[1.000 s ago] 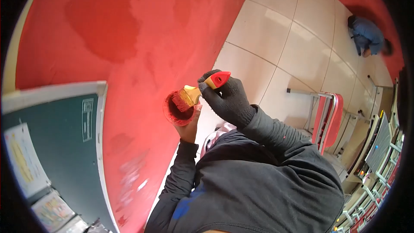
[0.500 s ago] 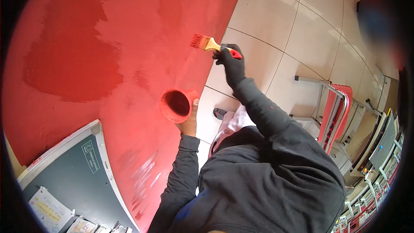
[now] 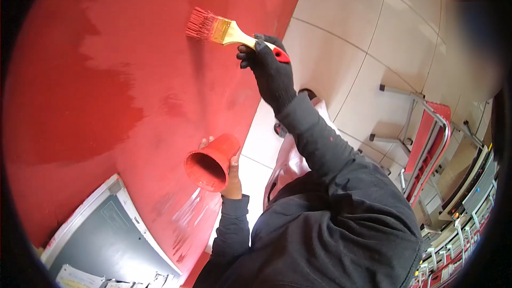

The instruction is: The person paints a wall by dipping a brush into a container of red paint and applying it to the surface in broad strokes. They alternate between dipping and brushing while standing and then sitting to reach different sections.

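Note:
My right hand (image 3: pixel 271 69), in a black glove, grips a paintbrush (image 3: pixel 232 33) by its wooden handle with a red end. Red paint coats the bristles, which point left and overlap the red wall (image 3: pixel 160 37) in this view. Lower down, my bare left hand (image 3: pixel 233 181) is wrapped round a red cup (image 3: pixel 224 148). The cup is tilted with its mouth toward me, and its inside looks dark red. Darker red patches lie on the left part of the wall, and pale streaks show below the cup.
A framed dark board (image 3: pixel 101 229) with papers on it hangs at the lower left. Light tiles cover the floor (image 3: pixel 341 37) on the right. A red chair (image 3: pixel 429 144) with metal legs stands there, and several more chairs line the lower right edge.
The brush in my right hand has moved left and slightly up, farther over the wall. My left hand has lowered the cup a little and tipped its mouth more toward me.

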### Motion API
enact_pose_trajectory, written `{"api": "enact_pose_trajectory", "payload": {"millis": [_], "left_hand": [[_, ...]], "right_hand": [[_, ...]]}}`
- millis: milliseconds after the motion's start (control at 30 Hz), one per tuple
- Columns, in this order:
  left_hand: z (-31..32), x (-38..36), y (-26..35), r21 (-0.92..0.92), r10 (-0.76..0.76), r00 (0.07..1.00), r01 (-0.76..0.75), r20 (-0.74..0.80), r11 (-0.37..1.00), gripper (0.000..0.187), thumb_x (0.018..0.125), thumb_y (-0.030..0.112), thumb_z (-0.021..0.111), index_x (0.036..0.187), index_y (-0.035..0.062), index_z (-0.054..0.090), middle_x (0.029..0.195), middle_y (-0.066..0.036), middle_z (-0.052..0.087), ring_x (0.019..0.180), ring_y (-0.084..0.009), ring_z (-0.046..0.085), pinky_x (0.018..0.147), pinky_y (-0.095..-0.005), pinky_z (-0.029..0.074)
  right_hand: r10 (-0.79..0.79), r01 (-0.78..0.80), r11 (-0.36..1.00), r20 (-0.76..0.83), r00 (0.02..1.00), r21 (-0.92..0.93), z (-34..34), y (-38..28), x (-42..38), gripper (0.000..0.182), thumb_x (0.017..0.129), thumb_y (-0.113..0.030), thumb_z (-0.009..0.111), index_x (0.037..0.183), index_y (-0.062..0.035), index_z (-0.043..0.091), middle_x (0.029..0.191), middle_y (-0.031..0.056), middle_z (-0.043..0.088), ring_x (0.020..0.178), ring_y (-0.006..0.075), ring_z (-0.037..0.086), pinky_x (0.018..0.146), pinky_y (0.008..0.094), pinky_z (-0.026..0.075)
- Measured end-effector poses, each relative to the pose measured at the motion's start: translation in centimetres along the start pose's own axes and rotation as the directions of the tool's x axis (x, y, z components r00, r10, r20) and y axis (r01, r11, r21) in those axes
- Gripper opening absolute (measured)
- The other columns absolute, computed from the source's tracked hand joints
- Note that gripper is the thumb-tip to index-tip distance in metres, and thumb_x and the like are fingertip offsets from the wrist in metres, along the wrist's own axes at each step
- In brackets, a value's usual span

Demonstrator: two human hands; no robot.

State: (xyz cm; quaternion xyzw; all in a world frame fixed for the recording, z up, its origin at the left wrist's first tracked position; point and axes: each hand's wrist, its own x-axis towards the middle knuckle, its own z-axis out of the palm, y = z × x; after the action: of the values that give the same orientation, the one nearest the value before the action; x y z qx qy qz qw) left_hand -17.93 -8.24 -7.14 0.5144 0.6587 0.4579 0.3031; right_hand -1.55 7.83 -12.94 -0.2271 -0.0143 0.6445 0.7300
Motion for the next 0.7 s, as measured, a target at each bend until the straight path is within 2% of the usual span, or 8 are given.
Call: {"api": "enact_pose_trajectory", "payload": {"millis": [33,200,267,333,400,500,633,700], "left_hand": [[0.0,0.2,0.3,0.056,0.014,1.000,-0.015,0.014,0.998,0.088,0.072,0.040,0.077,0.133,0.0021,0.026,0.131,-0.014,0.038,0.121,-0.0310,0.042,0.101,-0.0441,0.039],[1.3,0.5,1.7,0.081,0.074,0.997,-0.077,0.038,0.994,0.090,0.071,0.045,0.076,0.132,0.0015,0.027,0.130,-0.015,0.038,0.120,-0.0316,0.043,0.099,-0.0437,0.042],[1.4,0.2,1.7,0.066,0.067,0.996,-0.070,0.051,0.995,0.090,0.071,0.046,0.076,0.132,0.0011,0.027,0.130,-0.016,0.039,0.120,-0.0318,0.043,0.098,-0.0436,0.043],[1.4,0.0,1.6,0.099,0.083,0.994,-0.089,0.070,0.991,0.091,0.072,0.047,0.074,0.133,0.0000,0.026,0.129,-0.018,0.040,0.119,-0.0326,0.044,0.096,-0.0427,0.045],[1.0,-0.1,1.5,0.131,0.092,0.990,-0.105,0.106,0.986,0.091,0.073,0.047,0.073,0.133,-0.0003,0.026,0.128,-0.018,0.041,0.119,-0.0330,0.045,0.096,-0.0424,0.045],[0.8,-0.2,1.6,0.165,0.108,0.986,-0.128,0.126,0.978,0.089,0.075,0.047,0.071,0.134,-0.0011,0.026,0.127,-0.019,0.042,0.119,-0.0334,0.044,0.095,-0.0420,0.045],[-0.2,-0.3,1.7,0.224,0.157,0.978,-0.184,0.134,0.957,0.085,0.076,0.048,0.068,0.133,-0.0017,0.028,0.126,-0.018,0.043,0.121,-0.0332,0.042,0.095,-0.0417,0.045],[-0.3,-0.6,1.7,0.232,0.153,0.981,-0.178,0.121,0.956,0.086,0.076,0.049,0.068,0.133,-0.0016,0.029,0.126,-0.018,0.044,0.122,-0.0331,0.041,0.095,-0.0416,0.045]], "right_hand": [[0.042,-0.042,0.999,-0.028,0.999,-0.002,-2.6,1.7,0.7,0.028,0.092,-0.018,0.055,0.113,-0.0011,0.048,0.096,0.0174,0.062,0.087,0.0265,0.063,0.071,0.0361,0.052],[0.015,-0.058,0.991,-0.329,0.944,-0.120,-12.1,5.0,1.7,0.024,0.092,-0.016,0.055,0.109,0.0000,0.051,0.098,0.0156,0.061,0.089,0.0251,0.064,0.078,0.0348,0.055],[-0.050,-0.016,0.983,-0.354,0.934,-0.181,-12.5,5.5,1.6,0.022,0.090,-0.013,0.057,0.107,0.0005,0.052,0.098,0.0144,0.062,0.088,0.0224,0.064,0.077,0.0330,0.055],[-0.203,0.118,0.929,-0.218,0.955,-0.350,-10.7,6.1,2.0,0.020,0.089,-0.008,0.058,0.106,0.0014,0.053,0.098,0.0131,0.061,0.088,0.0214,0.064,0.079,0.0310,0.053],[-0.251,0.170,0.893,-0.148,0.957,-0.417,-5.1,4.6,0.7,0.018,0.086,-0.009,0.063,0.099,0.0000,0.055,0.087,0.0056,0.061,0.083,0.0112,0.060,0.073,0.0241,0.047],[-0.233,0.197,0.924,-0.073,0.970,-0.329,-1.1,1.7,-1.9,0.016,0.086,-0.007,0.063,0.099,-0.0004,0.055,0.088,0.0051,0.061,0.083,0.0105,0.059,0.072,0.0240,0.047],[-0.274,0.158,0.923,-0.311,0.910,-0.352,-5.8,3.0,-0.1,0.013,0.088,-0.007,0.059,0.099,-0.0014,0.054,0.088,0.0056,0.061,0.080,0.0113,0.060,0.071,0.0244,0.048],[-0.271,0.150,0.910,-0.282,0.920,-0.386,-6.3,3.6,1.9,0.015,0.089,-0.008,0.058,0.101,0.0004,0.053,0.091,0.0084,0.060,0.082,0.0158,0.062,0.075,0.0275,0.051]]}}
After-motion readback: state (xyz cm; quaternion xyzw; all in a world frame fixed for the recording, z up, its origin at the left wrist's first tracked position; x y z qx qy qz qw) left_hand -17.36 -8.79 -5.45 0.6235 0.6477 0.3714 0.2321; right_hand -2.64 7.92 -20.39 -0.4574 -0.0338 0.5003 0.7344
